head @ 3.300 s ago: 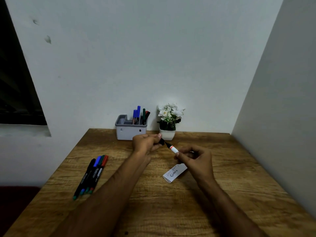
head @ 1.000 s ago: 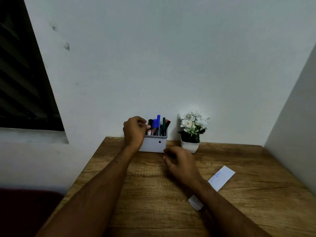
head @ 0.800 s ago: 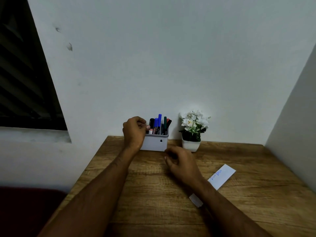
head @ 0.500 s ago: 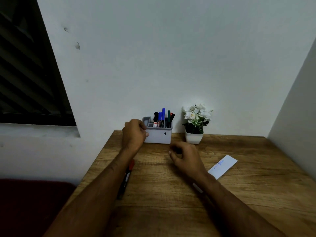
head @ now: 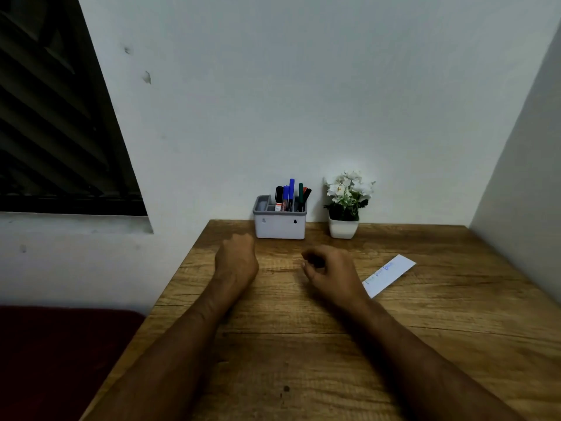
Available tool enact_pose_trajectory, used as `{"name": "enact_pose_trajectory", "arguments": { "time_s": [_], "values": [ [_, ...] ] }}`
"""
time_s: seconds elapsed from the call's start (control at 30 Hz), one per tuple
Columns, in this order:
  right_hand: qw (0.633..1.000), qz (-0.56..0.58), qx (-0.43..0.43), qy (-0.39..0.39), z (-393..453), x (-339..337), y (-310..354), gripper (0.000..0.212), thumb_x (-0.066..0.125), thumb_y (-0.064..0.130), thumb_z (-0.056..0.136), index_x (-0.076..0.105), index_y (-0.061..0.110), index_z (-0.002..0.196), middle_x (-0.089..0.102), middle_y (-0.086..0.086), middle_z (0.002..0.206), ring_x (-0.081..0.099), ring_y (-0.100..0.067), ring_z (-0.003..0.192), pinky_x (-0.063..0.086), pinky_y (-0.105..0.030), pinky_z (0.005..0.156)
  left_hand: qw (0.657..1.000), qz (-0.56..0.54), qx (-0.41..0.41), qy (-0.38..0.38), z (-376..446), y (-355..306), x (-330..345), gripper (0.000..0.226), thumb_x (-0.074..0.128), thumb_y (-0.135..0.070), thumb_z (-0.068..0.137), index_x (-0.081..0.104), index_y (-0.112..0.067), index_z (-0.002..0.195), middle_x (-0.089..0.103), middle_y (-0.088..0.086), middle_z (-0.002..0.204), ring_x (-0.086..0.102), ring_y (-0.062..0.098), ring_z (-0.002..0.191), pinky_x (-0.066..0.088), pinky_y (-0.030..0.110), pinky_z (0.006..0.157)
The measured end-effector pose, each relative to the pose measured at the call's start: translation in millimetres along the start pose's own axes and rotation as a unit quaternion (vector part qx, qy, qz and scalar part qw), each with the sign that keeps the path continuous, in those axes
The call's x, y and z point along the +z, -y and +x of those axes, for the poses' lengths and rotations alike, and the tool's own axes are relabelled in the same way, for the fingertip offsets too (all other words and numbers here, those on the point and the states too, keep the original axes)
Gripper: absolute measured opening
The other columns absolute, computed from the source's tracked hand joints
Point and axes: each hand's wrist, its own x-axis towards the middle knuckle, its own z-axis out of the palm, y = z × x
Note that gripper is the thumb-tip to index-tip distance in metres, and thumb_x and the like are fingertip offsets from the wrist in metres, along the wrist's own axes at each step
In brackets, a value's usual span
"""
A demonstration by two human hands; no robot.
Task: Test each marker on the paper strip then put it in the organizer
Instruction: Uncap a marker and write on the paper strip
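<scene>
Wooden table (head: pixel 303 360) with two bare forearms reaching over it toward a pen holder at the back.

Nearest, both forearms cross the wood. The left hand (head: pixel 236 259) is curled into a loose fist, knuckles up, and no marker shows in it. The right hand (head: pixel 329 270) has fingers bent inward toward the thumb, with nothing seen between them. Just beside the right wrist, on its right, lies the white paper strip (head: pixel 390 275), flat and angled, with blue scribbles on it; whether the wrist touches it I cannot tell. Farther back, apart from both hands and a little beyond the left knuckles, stands the grey organizer (head: pixel 280 226) against the wall. The markers (head: pixel 290 196) stand upright in its right-hand compartments, blue, green, red and black caps showing. Right of it sits a small white pot of flowers (head: pixel 344 205).
</scene>
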Motion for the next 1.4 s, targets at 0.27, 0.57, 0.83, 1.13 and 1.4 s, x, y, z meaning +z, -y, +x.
{"name": "enact_pose_trajectory", "arguments": {
  "time_s": [0.27, 0.57, 0.83, 1.13, 1.4],
  "values": [
    [1.000, 0.007, 0.013, 0.006, -5, -5, 3, 0.031, 0.070, 0.016, 0.095, 0.071, 0.013, 0.126, 0.074, 0.000, 0.119, 0.066, -0.008, 0.105, 0.056, -0.027, 0.096, 1.000, -0.005, -0.009, 0.017, -4, -10, -3, 0.018, 0.059, -0.001, 0.090, 0.067, -0.008, 0.104, 0.068, 0.013, 0.111, 0.066, 0.030, 0.105, 0.057, 0.036, 0.081],
    [0.997, 0.057, 0.056, -0.008, 0, -8, -2, 0.024, 0.073, 0.017, 0.093, 0.076, 0.016, 0.117, 0.077, 0.005, 0.106, 0.068, -0.002, 0.095, 0.053, -0.015, 0.084, 0.974, -0.211, -0.034, 0.071, 8, -25, -13, 0.014, 0.080, -0.007, 0.074, 0.073, -0.011, 0.085, 0.071, 0.006, 0.090, 0.069, 0.018, 0.085, 0.062, 0.035, 0.076],
    [0.976, 0.168, 0.136, 0.004, 4, -21, 2, 0.022, 0.073, 0.025, 0.095, 0.078, 0.012, 0.078, 0.077, -0.008, 0.071, 0.075, -0.025, 0.067, 0.064, -0.048, 0.068, 0.751, -0.637, -0.078, 0.156, 2, -61, -32, 0.018, 0.071, 0.007, 0.082, 0.070, 0.008, 0.100, 0.072, 0.021, 0.103, 0.074, 0.025, 0.087, 0.062, 0.028, 0.064],
    [0.976, 0.134, 0.174, -0.014, 3, -38, -13, 0.025, 0.077, 0.021, 0.091, 0.076, 0.018, 0.066, 0.074, -0.001, 0.060, 0.067, -0.009, 0.055, 0.055, -0.026, 0.060, 0.649, -0.719, -0.119, 0.221, -7, -96, -22, 0.014, 0.069, 0.003, 0.087, 0.068, 0.008, 0.101, 0.073, 0.019, 0.091, 0.071, 0.027, 0.077, 0.063, 0.041, 0.068],
    [0.966, 0.150, 0.211, 0.009, 5, -47, -14, 0.033, 0.069, 0.020, 0.097, 0.076, 0.010, 0.066, 0.073, -0.010, 0.062, 0.062, -0.012, 0.050, 0.046, -0.022, 0.049, 0.583, -0.761, -0.180, 0.218, 1, -112, -9, 0.017, 0.054, 0.014, 0.091, 0.067, 0.003, 0.095, 0.068, 0.014, 0.086, 0.066, 0.023, 0.080, 0.058, 0.040, 0.075]
  ]
}}
